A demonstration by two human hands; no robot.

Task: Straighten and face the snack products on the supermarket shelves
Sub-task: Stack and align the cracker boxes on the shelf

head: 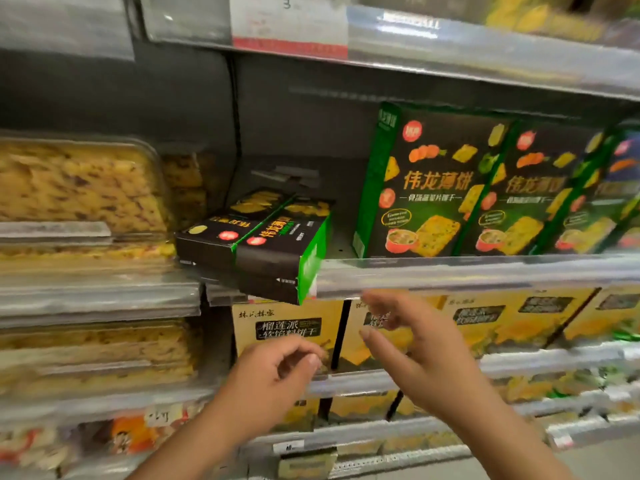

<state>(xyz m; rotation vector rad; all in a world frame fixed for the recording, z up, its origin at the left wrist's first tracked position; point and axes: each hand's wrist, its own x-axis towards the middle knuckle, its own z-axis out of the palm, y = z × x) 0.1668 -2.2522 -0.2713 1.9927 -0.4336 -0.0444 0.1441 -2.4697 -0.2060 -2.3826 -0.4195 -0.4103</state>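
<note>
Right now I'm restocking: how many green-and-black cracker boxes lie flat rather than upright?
2: side by side at the shelf's left end, left flat box and right flat box overhanging the edge. Others may be hidden behind.

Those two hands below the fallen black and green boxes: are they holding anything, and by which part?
Nothing is held. The left hand and right hand hang free below the lying boxes, touching none.

Blurred price tag [289,20] print

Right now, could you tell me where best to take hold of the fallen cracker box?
Probably take the fallen cracker box by its overhanging front end, from below and in front, a hand on each side. It lies flat and askew, jutting past the shelf edge, left of the standing boxes.
</note>
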